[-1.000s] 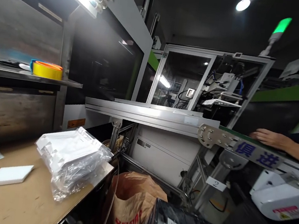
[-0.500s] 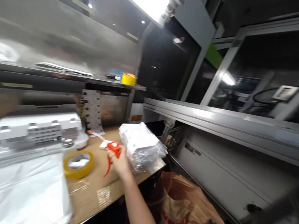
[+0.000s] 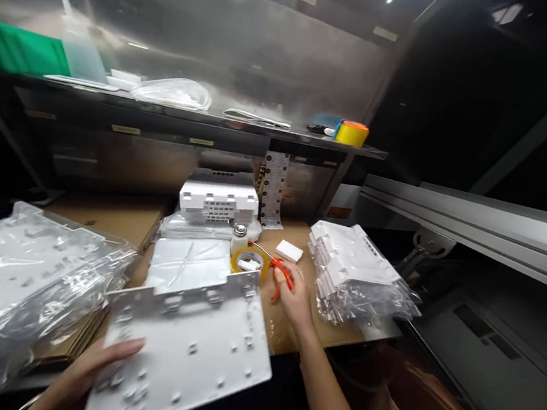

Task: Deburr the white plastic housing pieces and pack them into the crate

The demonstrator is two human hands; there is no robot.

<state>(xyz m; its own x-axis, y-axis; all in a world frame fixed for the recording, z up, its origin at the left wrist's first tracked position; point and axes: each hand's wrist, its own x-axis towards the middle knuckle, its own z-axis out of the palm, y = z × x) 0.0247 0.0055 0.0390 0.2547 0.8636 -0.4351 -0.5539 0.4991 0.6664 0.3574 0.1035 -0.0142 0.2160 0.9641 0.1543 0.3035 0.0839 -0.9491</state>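
My left hand (image 3: 93, 366) grips a white plastic panel (image 3: 200, 336) by its left edge, thumb on the face. Small raised clips and bosses dot that face, and the panel is tilted in front of me. My right hand (image 3: 297, 300) is closed around red-handled cutters (image 3: 282, 276), over the cardboard-covered bench. Their thin front part points left, across a roll of yellow tape (image 3: 263, 265). A small white block (image 3: 289, 251) lies just beyond the cutters.
Bagged white panels (image 3: 351, 262) are stacked at the right, with more bagged panels (image 3: 3, 270) on the left. A white part (image 3: 218, 198), a small jar (image 3: 239, 237) and white bags (image 3: 188, 264) sit mid-bench. A metal shelf (image 3: 253, 126) runs above; a metal rail (image 3: 477, 225) stands right.
The view has swung left, bringing the left-hand stack into sight. My left hand and the white panel it holds have come into view. My right hand still holds the cutters.
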